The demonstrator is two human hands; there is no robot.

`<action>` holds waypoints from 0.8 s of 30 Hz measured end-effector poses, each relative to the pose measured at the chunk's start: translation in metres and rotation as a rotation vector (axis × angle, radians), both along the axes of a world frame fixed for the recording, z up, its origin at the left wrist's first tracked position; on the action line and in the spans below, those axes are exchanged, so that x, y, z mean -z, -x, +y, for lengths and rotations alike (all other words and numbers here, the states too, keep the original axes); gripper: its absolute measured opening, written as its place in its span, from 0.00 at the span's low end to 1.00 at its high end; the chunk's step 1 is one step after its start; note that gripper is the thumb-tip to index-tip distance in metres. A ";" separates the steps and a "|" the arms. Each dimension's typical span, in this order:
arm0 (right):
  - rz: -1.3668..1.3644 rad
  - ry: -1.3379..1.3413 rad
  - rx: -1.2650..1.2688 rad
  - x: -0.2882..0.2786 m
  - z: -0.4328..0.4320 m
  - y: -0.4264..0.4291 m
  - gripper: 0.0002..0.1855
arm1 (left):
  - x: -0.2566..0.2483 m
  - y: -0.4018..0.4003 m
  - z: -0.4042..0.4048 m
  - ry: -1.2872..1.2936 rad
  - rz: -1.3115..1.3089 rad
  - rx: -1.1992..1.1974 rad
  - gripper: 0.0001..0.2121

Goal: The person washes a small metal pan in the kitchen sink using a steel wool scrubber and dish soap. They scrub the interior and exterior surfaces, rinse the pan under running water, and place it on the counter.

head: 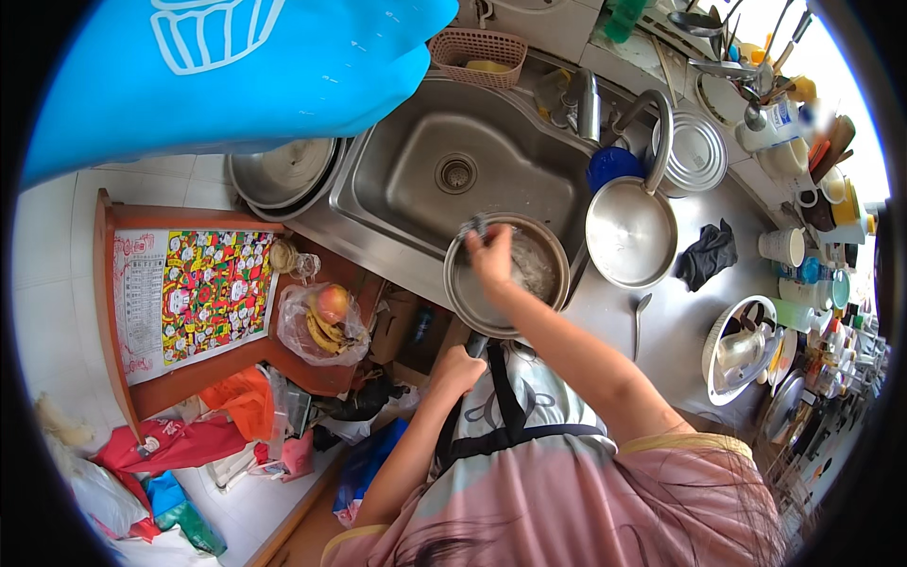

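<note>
A metal pan [460,298] with a dark handle rests over the near edge of the stainless steel sink [425,170]. My left hand [459,370] is closed around the pan's handle [476,344]. Over the pan's inner wall, my right hand [492,255] grips a grey scouring pad [473,225], blurred and partly hidden by the fingers. Some water shows in the pan. Right of it, on the steel counter, stand a round metal lid with a loop-shaped handle [631,234], a blue bowl [614,169] and a spoon [640,326].
Stacked metal basins [283,177] stand left of the sink. A faucet [588,106] and a pink basket [478,53] are behind it. A black cloth [707,255] and a white colander [716,354] lie right. Fruit in a plastic bag [326,322] sits on the brown table.
</note>
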State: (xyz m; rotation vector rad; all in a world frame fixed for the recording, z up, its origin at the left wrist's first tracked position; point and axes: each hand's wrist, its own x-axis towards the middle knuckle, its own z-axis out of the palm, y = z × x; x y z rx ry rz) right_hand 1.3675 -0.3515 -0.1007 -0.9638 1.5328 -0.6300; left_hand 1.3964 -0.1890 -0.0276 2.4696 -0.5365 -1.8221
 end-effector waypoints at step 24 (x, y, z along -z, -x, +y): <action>0.582 1.684 -1.632 -0.019 -0.092 0.062 0.07 | -0.009 -0.046 -0.011 0.003 0.089 0.037 0.09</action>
